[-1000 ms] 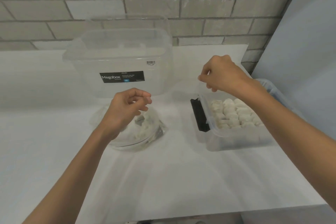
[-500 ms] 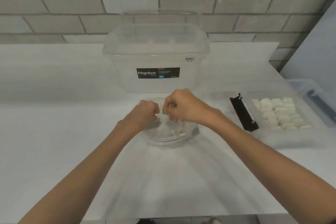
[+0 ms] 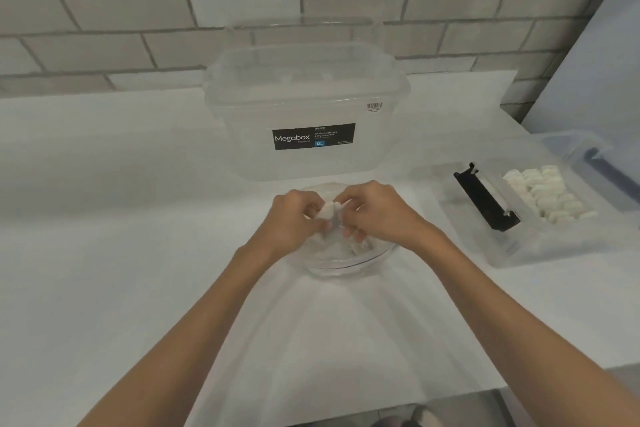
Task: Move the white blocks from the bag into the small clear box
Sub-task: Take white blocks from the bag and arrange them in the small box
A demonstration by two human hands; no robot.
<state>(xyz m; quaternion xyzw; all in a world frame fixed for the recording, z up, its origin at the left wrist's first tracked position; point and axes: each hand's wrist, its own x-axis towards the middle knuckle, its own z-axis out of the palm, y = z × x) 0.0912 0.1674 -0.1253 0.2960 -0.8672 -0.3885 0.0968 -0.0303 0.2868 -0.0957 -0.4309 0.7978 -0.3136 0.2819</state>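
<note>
A large clear tub (image 3: 306, 114) with a black "Megabox" label (image 3: 313, 136) stands at the back of the white table (image 3: 121, 253), directly behind the work area and close to the brick wall (image 3: 138, 28). It blocks reach to the rear. The table front and left are bare and open; the right edge ends near a grey panel (image 3: 595, 62).

The clear bag (image 3: 349, 253) lies in front of the tub at table centre, mouth gathered upward, a few white blocks dimly visible inside. Both hands meet over it. The left hand (image 3: 294, 222) and right hand (image 3: 377, 215) are curled, fingertips pinched together on a white block (image 3: 327, 211) at the bag's mouth; which hand bears it cannot be told.

The small box (image 3: 533, 218) sits well apart to the right, near the table edge, open, with a black clip (image 3: 485, 201) on its near-left end. White blocks (image 3: 547, 191) fill its far half in close rows. Another clear container (image 3: 602, 163) lies just beyond it.
</note>
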